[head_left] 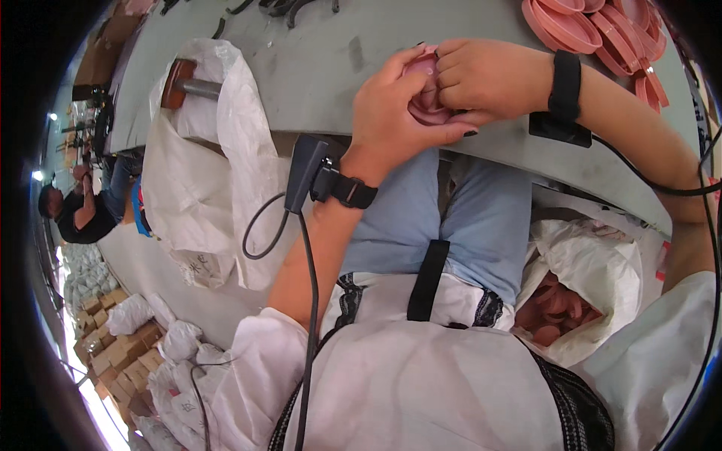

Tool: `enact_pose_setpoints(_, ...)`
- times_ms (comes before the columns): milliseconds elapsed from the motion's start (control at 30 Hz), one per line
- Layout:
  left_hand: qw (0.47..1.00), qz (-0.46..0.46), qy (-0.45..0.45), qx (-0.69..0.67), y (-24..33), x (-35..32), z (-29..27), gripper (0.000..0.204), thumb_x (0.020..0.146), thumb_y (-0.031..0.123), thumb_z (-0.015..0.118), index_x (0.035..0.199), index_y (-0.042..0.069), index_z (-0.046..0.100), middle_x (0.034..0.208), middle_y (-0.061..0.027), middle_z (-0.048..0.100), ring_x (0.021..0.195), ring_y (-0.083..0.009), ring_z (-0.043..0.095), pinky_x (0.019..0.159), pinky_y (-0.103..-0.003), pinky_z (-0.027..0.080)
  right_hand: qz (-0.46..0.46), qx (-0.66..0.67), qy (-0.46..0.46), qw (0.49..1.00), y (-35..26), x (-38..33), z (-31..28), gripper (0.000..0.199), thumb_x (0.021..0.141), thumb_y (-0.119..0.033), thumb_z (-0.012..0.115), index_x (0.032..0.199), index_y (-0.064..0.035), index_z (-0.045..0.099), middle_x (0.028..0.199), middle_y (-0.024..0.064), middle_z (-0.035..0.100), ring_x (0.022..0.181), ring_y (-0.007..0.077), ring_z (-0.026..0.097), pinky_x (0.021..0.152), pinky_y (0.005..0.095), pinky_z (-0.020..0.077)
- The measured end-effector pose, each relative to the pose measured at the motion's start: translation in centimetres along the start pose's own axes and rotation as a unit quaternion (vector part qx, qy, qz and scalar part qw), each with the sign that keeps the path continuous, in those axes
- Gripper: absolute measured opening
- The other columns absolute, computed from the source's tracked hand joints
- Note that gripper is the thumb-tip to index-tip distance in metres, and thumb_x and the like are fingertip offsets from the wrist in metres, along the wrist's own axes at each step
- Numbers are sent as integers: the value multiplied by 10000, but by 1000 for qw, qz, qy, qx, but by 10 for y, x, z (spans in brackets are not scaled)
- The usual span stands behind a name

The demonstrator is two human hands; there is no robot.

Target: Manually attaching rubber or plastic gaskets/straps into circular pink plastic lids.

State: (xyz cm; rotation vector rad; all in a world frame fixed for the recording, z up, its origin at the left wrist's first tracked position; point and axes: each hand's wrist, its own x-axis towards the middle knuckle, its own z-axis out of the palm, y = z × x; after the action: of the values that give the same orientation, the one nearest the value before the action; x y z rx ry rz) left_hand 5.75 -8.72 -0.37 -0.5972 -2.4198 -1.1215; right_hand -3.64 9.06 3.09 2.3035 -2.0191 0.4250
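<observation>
Pink piece [429, 117], curved and ring-like, held between left hand [395, 105] and right hand [485, 81], over the near edge of the grey table [316, 86]. Both hands gripping: left cupped round the left side, thumb stretched out below toward the right; right folded tight against the right side, fingers bent, exact hold partly hidden behind the knuckles. Around the wrists, black straps [565, 84], with a dark device [305, 171] and looped cable at the left one.

Farther along the table to the right, a heap of pink loops [560, 30], well apart from the hands. At the far side, dark curved pieces [289, 9], cut off by the picture's rim. To the left, a crumpled white sack [244, 131] beside the table, with a brown block [177, 84] and grey rod [201, 89] at the upper part. Low at right, an open sack [620, 278] with reddish-pink pieces [553, 308] inside. Beyond, at far left, another person [84, 214] in a dark top, and stacked cardboard boxes [124, 361].
</observation>
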Motion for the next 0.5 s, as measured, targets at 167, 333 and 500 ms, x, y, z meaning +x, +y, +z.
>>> enact_pose_setpoints(167,1000,16,-14,15,-3,2,5,627,497,392,866,932,14,618,1234,-154,564,1042,-312,593,854,-382,495,32,-14,28,999,-5,-5,3,206,700,-261,685,720,-86,577,745,55,565,753,243,566,824,372,442)
enact_pose_setpoints(333,996,52,-30,67,2,4,7,723,479,415,870,1005,5,591,1284,-186,519,1098,-345,553,898,-403,468,111,-91,101,985,-24,-12,12,218,719,-307,668,727,-104,587,770,37,573,776,223,562,789,351,422)
enact_pose_setpoints(500,993,51,-52,95,0,2,6,842,491,432,869,1145,10,549,1369,-252,413,1143,-400,502,903,-438,442,142,-107,196,964,-30,-13,23,224,698,-287,690,731,-109,558,772,19,543,773,212,536,784,345,416)
